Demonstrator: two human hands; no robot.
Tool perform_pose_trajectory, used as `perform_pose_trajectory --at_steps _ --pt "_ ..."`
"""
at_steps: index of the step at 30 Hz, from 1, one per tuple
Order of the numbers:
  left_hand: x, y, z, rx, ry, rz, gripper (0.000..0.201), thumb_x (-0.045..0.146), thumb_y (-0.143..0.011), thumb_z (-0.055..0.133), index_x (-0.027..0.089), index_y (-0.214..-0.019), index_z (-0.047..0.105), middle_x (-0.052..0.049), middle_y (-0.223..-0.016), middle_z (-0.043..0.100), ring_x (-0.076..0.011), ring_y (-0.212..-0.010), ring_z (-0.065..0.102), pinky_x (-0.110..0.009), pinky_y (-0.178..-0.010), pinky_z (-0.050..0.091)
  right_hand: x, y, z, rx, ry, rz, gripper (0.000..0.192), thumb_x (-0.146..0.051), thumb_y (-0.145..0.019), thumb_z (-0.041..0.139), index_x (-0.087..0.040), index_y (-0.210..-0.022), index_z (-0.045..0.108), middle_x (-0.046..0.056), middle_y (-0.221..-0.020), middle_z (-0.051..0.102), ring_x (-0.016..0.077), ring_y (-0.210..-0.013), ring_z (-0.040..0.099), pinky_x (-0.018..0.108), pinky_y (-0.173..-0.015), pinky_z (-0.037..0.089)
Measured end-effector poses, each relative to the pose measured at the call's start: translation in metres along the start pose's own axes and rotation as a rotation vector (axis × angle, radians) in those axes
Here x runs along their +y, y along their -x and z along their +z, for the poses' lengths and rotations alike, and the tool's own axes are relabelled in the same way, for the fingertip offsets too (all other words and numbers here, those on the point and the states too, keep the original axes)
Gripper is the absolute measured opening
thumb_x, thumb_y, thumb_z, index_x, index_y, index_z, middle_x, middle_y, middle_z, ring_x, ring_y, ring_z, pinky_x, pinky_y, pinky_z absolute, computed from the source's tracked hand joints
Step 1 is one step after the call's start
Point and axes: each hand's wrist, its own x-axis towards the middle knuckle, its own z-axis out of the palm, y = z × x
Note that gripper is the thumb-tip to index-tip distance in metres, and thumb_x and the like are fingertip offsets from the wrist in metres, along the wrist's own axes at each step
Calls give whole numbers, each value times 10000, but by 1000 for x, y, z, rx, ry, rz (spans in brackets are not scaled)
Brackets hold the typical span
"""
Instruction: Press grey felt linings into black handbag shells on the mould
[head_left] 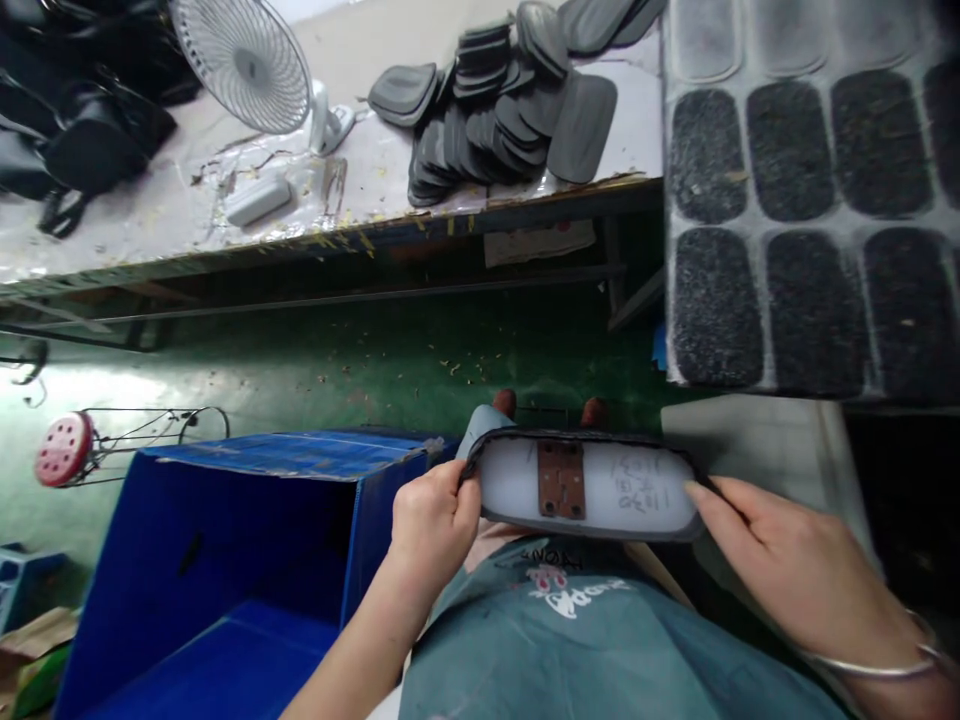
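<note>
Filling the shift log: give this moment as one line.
left hand: grips pad end | right hand: holds other end | blue bin: beside left

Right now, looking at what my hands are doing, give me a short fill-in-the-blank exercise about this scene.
1. Both hands, the left hand and the right hand, hold one oval pad with a brown ____ plate at its middle.
2. The bin beside the left hand is ____ in colour.
3. On the bench, a white ____ stands left of the pile of dark pads.

Missing words: metal; blue; fan
</note>
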Motion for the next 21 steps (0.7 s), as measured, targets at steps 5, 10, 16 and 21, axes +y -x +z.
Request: perform_pose_trajectory --at_steps 5,10,16,21 --pt "1 -2 1 7 -117 26 280 273 -885 391 189 -753 623 -30 -697 665 -163 -645 622 -259 -592 361 -8 -4 -3 24 116 -1 382 -395 -936 314 -218 -628 455 29 -560 569 182 -491 551 315 -507 225" --pt "-5 -6 -1 -57 -165 -5 344 372 -899 356 177 -918 639 -69 -800 710 -240 -756 679 -294 -635 438 -20 -8 -9 22 196 28 363 -348 -947 340 -199 -643 471 55 -631 620 175 -589 591 317 -541 241" --pt "-10 3 -4 31 72 73 448 439 -911 364 163 -1135 636 -78 -1022 727 -219 -935 683 -265 -766 494 -16 -7 -14 -41 178 3 449 -480 -962 303 -205 -657 484 45 -625 630 175 -552 584 313 -523 229" --pt "-3 10 0 103 -9 55 322 271 -900 387 156 -887 687 -60 -742 723 -178 -675 684 -239 -619 465 -9 -7 -4 84 221 -125 486 -457 -973 224 -213 -619 452 29 -570 569 170 -454 514 313 -493 186"
